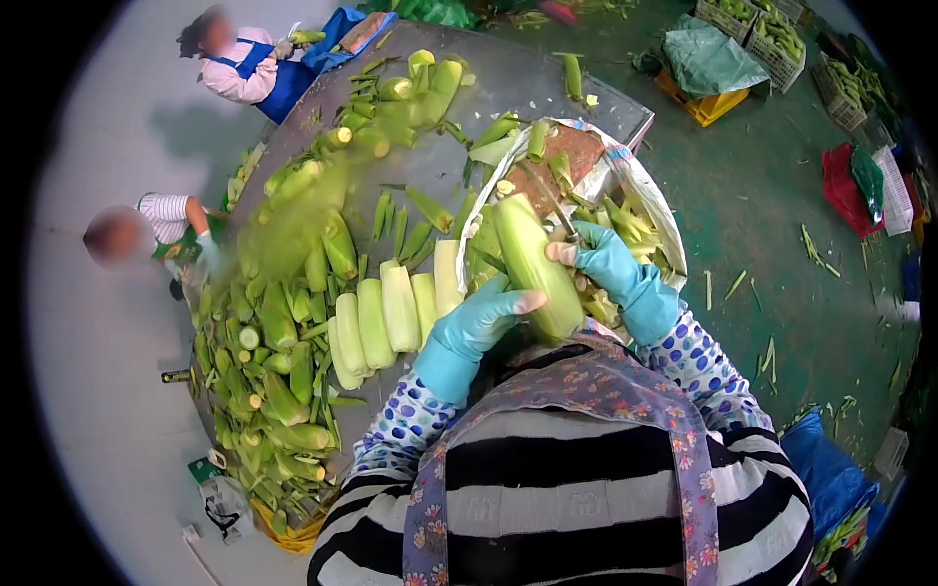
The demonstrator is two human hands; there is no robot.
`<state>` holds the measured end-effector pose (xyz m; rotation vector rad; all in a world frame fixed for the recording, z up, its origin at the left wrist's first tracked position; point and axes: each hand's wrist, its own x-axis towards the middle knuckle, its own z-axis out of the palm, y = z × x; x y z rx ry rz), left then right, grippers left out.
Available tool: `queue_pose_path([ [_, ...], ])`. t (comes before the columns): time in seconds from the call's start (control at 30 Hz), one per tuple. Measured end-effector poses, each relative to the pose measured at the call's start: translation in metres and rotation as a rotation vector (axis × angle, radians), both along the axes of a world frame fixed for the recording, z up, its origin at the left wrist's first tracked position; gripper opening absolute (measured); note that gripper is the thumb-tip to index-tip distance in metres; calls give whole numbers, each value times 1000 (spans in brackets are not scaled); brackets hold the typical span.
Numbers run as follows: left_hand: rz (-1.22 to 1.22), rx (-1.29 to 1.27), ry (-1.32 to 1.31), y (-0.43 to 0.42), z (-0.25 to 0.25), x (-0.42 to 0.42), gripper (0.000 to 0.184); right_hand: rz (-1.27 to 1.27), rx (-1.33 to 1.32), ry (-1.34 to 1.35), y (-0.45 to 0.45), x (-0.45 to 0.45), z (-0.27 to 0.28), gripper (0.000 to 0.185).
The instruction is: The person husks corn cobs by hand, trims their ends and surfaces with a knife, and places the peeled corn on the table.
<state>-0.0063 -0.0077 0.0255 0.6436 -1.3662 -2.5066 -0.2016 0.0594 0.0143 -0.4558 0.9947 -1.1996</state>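
Beside the flat grey metal counter (513, 68) gapes a white-rimmed sack (657, 207); above it, a long pale-green corn ear (537, 272) sits in the teal-gloved left hand's (479, 324) curled grip; the teal-gloved right hand (625, 273) closes around, seemingly, a thin metal knife (559, 209).

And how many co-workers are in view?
2: a person in a blue apron at the upper left, and a person in a striped top lower on the left side.

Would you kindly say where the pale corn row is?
In the head view, the pale corn row lies on the table, left of centre, between the left hand and the green corn heap.
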Motion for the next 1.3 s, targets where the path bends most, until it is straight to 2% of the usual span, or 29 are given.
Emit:
queue_pose_path([
  [0.03,-10,72,-74,-3,-1,-2,60,20,16,60,-1,-3,-4,25],
  [0.07,-10,73,-73,-4,-9,-3,60,81,66,170,-2,-4,-6,23],
  [0.1,73,-15,-125,-4,-19,-7,56,81,66,170,-2,-4,-8,23],
  [0.13,153,-95,-180,-1,-27,-8,52,75,6,284,1,-1,-15,22],
  [0.17,162,-128,-215,-1,-25,-9,48,66,-57,401,2,0,-22,22],
  [0.2,162,-128,-215,-2,-31,-8,48,66,-57,401,0,1,-37,22],
  [0.27,182,-258,-289,-5,-45,-11,46,-85,-431,934,-2,1,-63,24],
  [0.3,181,-258,-288,-4,-45,-12,46,-85,-430,935,-1,1,-66,24],
  [0.37,248,-81,-253,0,-38,-15,51,-72,-253,988,2,0,-66,29],
  [0.4,242,-84,-253,2,-33,-15,51,-79,-253,989,0,-4,-68,29],
  [0.47,117,-238,-246,8,-26,-13,52,-144,89,475,-6,-15,-75,24],
  [0.5,123,-231,-254,10,-27,-10,52,-25,11,380,8,-21,-50,35],
  [0.53,137,-191,-236,6,-29,-11,54,-26,11,380,14,-21,-32,35],
  [0.6,166,-102,-198,2,-34,-13,57,-68,-310,185,20,-19,-9,49],
  [0.63,163,-122,-175,0,-43,-11,58,-41,-255,183,20,-21,-9,60],
  [0.67,165,-123,-175,0,-42,-13,58,-39,-256,182,20,-18,-9,60],
  [0.73,148,-179,-259,1,-38,-17,59,-1,-166,268,17,-10,-11,52],
  [0.8,170,-147,-210,5,-30,-18,58,34,-106,325,13,-9,-15,48],
  [0.87,190,-116,-159,5,-28,-19,58,76,-73,100,14,-13,-17,44],
  [0.9,172,-117,-167,4,-31,-18,58,76,-72,99,14,-14,-19,44],
  [1.0,136,-171,-210,6,-29,-17,55,101,-84,229,15,-16,-28,39],
  [1.07,117,-230,-244,8,-28,-19,52,61,-100,461,11,-14,-40,32],
  [1.13,198,-348,-306,12,-29,-21,50,61,-60,470,10,-13,-40,29],
  [1.2,203,-339,-319,13,-33,-19,48,61,-14,477,10,-11,-44,27],
  [1.3,190,-311,-307,10,-39,-17,47,2,-119,587,5,-10,-52,27],
])
